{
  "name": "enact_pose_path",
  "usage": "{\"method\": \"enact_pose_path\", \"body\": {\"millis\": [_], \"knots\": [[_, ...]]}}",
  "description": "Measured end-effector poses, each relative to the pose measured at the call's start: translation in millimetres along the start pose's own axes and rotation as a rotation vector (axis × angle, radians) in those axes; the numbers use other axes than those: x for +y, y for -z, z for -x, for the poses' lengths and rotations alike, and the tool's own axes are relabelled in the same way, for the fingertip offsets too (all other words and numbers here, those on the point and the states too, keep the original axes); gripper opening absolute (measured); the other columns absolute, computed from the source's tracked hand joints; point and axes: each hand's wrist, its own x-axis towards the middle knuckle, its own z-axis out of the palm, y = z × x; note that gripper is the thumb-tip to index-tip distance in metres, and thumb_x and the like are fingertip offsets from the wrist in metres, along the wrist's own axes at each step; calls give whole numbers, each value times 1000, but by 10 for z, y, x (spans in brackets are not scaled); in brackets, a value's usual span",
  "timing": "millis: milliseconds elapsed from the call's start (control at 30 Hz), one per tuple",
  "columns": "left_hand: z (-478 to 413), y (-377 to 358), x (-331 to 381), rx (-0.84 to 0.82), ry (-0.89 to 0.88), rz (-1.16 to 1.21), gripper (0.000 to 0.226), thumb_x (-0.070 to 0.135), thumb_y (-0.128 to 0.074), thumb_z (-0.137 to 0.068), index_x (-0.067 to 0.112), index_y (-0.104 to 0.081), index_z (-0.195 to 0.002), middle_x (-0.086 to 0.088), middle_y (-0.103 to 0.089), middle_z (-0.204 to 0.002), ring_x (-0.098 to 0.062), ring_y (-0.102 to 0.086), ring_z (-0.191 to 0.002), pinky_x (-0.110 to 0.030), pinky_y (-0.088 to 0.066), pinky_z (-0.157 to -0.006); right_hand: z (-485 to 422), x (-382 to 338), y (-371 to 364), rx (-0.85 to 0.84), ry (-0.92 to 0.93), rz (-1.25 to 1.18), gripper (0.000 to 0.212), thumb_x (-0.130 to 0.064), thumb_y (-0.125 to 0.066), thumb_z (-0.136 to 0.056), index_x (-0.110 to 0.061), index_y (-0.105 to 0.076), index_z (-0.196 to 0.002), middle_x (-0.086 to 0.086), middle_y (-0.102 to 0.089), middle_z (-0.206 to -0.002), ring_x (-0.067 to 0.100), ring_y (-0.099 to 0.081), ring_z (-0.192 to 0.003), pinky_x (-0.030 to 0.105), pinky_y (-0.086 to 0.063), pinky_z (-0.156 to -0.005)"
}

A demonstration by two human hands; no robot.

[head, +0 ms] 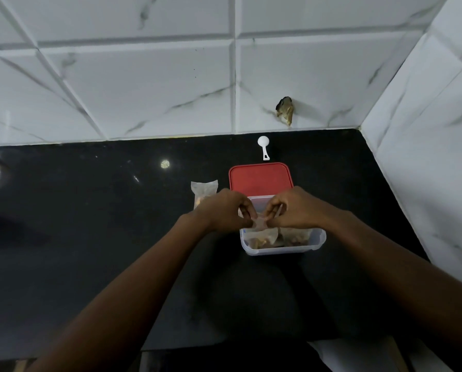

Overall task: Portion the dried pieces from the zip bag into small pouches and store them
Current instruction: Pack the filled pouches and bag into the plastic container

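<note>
Pouch [259, 223] half hidden between hands

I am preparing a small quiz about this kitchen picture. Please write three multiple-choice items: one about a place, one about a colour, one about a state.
1. Where does the white scoop lie?
A. inside the clear container
B. on the counter behind the lid
C. in the left hand

2. What colour is the lid?
A. red
B. blue
C. green

3. What is the state of the clear container?
A. closed with its lid
B. open, with filled pouches inside
C. upside down

Answers:
1 B, the scoop rests on the black counter between lid and wall.
2 A, it is plainly red.
3 B, the lid lies behind it while the left hand and right hand pinch a small pouch above it.
</note>
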Motion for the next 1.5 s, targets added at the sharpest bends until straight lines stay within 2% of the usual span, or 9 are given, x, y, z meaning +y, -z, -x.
{"method": "enact_pose_path", "body": {"millis": [100, 233, 300, 467, 633, 767, 1100, 1233, 1500], "knots": [[17, 129, -94, 97, 22, 47, 12, 23, -74, -93, 24, -79, -104, 22, -68, -85, 12, -62, -76, -14, -49, -76, -111, -131, 94, 127, 48, -42, 13, -20, -78, -86, -26, -79, -98, -14, -74, -88, -7, -67, -82, 11, -50, -69], [22, 279, -309, 204, 121, 60, 10, 26, -74, -92, 25, -78, -101, 12, -74, -99, -4, -69, -88, -33, -59, -87, -450, -323, 55, 264, 84, -53, 16, -14, -77, -87, -23, -81, -99, -12, -77, -93, -3, -69, -87, 12, -52, -81], [10, 321, -467, 240, 218, 52, 10, 24, -73, -91, 29, -78, -99, 12, -73, -101, -7, -69, -90, -36, -59, -86, -655, -411, 16, 288, 101, -19, 17, -12, -75, -87, -20, -80, -100, -10, -77, -95, -3, -68, -84, 6, -47, -75], [-79, 369, -870, 332, 333, 3, 20, 25, -73, -93, 26, -76, -113, 3, -72, -119, -14, -68, -104, -40, -58, -94, -1176, -599, -98, 233, 85, 33, 22, -12, -77, -87, -14, -78, -109, 1, -77, -103, 5, -68, -84, 24, -57, -86], [-271, 394, -1210, 219, 410, -89, 46, 25, -66, -98, 22, -58, -143, -7, -51, -144, -27, -53, -132, -45, -48, -109, -1629, -659, -231, 137, 25, 105, 41, -12, -72, -90, -11, -66, -131, 7, -69, -128, 19, -66, -112, 30, -53, -97], [-376, 406, -1350, 134, 410, -167, 42, 26, -56, -102, 26, -57, -144, -5, -51, -148, -29, -48, -139, -51, -39, -114, -1877, -652, -320, 63, -30, 160, 40, -14, -67, -93, -10, -65, -133, 10, -66, -131, 24, -65, -115, 33, -52, -97], [-483, 414, -1459, 56, 352, -159, 30, 29, -55, -102, 29, -66, -130, 2, -65, -136, -22, -56, -130, -48, -35, -113, -2009, -572, -378, 26, -58, 117, 13, -16, -68, -94, -17, -78, -104, -1, -73, -98, 14, -68, -90, 28, -53, -79], [-421, 473, -1405, 109, 354, -61, 19, 30, -58, -101, 28, -70, -116, 1, -70, -124, -21, -63, -117, -46, -43, -109, -1912, -594, -300, 58, -17, 85, 12, -12, -70, -92, -15, -79, -100, -6, -68, -88, 10, -64, -83, 25, -49, -76], [-232, 670, -847, 331, 256, -15, 14, 28, -62, -96, 32, -74, -99, 7, -75, -102, -16, -68, -100, -45, -49, -103, -1360, -686, 77, 196, 72, 91, 13, -16, -65, -95, -20, -75, -102, -6, -67, -89, 11, -65, -81, 26, -50, -69]]}}
